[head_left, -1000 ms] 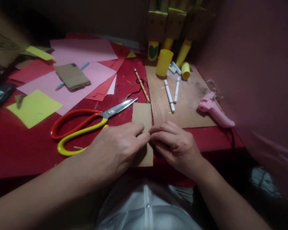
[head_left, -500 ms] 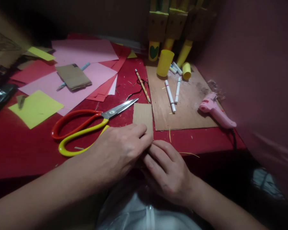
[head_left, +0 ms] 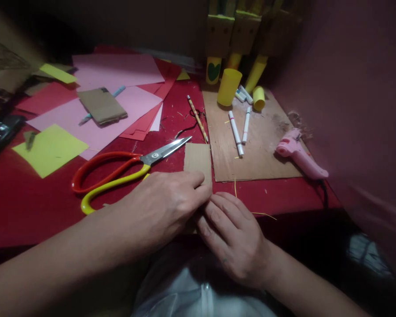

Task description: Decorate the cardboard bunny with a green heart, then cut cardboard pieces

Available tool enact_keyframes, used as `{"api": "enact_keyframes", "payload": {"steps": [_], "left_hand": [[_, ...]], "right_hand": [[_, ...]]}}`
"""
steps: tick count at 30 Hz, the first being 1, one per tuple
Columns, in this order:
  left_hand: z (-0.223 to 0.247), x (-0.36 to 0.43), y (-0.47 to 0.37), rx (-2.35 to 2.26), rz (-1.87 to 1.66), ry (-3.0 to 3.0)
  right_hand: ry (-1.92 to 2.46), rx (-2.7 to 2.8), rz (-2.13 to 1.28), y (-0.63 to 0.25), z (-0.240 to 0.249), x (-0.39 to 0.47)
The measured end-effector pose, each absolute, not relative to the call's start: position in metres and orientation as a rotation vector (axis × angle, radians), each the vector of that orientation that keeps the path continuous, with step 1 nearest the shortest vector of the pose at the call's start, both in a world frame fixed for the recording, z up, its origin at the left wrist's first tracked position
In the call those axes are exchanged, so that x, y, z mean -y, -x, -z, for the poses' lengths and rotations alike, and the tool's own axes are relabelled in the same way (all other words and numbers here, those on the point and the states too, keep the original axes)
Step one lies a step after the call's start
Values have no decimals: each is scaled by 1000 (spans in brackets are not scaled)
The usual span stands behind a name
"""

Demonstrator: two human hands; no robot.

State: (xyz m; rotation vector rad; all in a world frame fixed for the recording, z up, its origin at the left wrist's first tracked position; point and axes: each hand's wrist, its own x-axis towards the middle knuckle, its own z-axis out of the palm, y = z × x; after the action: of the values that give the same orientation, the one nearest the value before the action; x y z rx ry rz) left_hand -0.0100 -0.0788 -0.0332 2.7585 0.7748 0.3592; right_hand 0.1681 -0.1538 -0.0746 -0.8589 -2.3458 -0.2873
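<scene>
A narrow cardboard strip (head_left: 198, 157) lies at the front edge of the red-covered table. Over its near part rests my left hand (head_left: 174, 200), fingers bent and pressed together on the strip. My right hand (head_left: 236, 233) meets it from the right, its fingers curled against the strip's right edge and the left fingertips. What the fingertips pinch is hidden beneath them. Scissors (head_left: 155, 156) with one red and one yellow handle lie beside my left hand, tips pointing to the upper right.
Wooden board (head_left: 257, 165) at right carries markers (head_left: 236, 133), a yellow tube (head_left: 229, 87) and a pink glue gun (head_left: 300, 156). A pencil (head_left: 197, 118) lies left of it. Coloured paper (head_left: 119, 68) and folded cardboard (head_left: 102, 105) cover the left; cardboard figures (head_left: 219, 35) stand behind.
The view has shifted slightly. My left hand now covers more of the scissors' yellow handle, and my right hand has moved a little to the right.
</scene>
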Motion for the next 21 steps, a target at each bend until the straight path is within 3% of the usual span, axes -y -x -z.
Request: {"api": "enact_keyframes", "payload": {"steps": [21], "left_hand": [[29,72,4,-689,-222,-2835]], "right_hand": [[929,2194,59,-169,74,146]]}}
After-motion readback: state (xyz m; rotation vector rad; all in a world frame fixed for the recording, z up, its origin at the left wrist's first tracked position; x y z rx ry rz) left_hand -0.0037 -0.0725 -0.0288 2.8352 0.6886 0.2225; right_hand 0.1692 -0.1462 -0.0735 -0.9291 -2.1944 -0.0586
